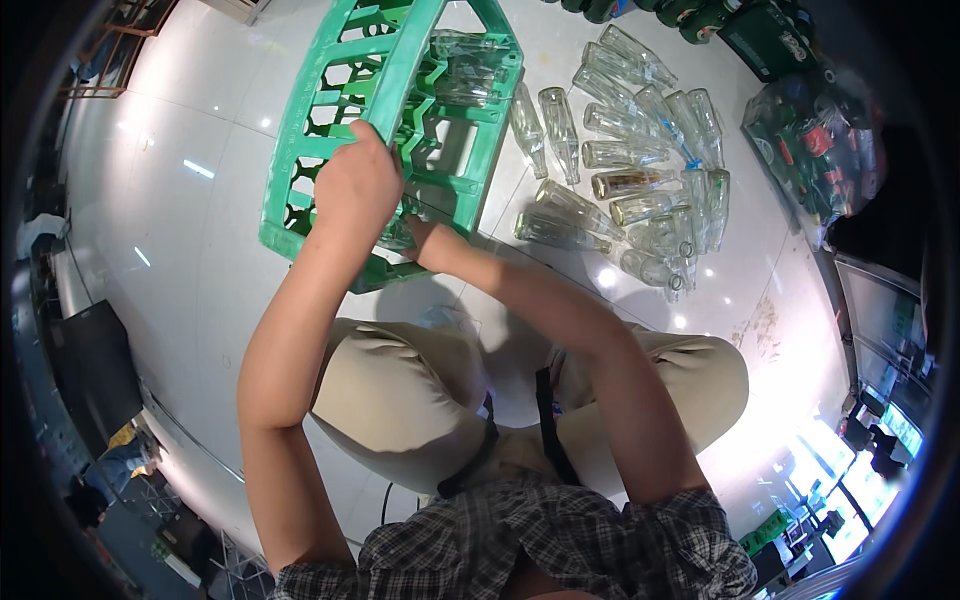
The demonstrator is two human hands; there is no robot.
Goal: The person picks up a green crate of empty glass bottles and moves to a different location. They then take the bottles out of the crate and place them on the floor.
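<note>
A green plastic bottle crate [397,82] lies tipped on the floor before me, its open side turned to the right. My left hand [358,176] grips the crate's upper rim. Low in the crate's near end, my right hand [435,244] has its fingers on a glass bottle [397,234]; the crate and hand hide most of that bottle. Several colourless glass bottles [471,71] lie in the far part of the crate. To the right, many empty-looking glass bottles [626,154] lie on the floor; one bottle [634,182] holds some brown residue.
A film-wrapped pack of drink bottles [817,154] stands at the right, near a dark green carton [766,39]. Pale floor tiles [202,247] stretch to the left. Another green crate [765,531] is far off at lower right. A person [112,469] is at the left edge.
</note>
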